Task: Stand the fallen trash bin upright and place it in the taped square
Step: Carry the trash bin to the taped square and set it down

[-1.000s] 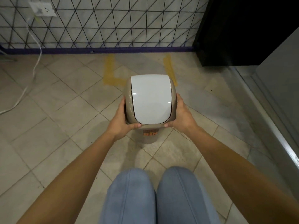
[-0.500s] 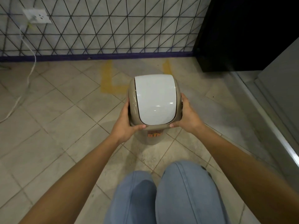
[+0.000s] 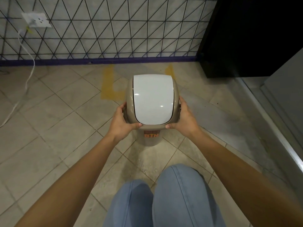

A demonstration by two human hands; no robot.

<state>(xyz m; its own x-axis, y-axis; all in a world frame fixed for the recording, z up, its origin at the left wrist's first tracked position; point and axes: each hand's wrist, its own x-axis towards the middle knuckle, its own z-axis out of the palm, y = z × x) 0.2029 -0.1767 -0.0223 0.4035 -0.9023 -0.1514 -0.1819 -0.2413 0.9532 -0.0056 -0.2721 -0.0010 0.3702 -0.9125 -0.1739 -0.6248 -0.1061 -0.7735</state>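
Beige trash bin (image 3: 151, 102) stands upright, clasped by left hand (image 3: 122, 122) and right hand (image 3: 183, 119), now carried closer to the yellow taped square (image 3: 108, 84) by the floor's wall edge; placement remains.

head view | worn high; faces forward-down | near floor (image 3: 49, 128); wall (image 3: 114, 30) beyond
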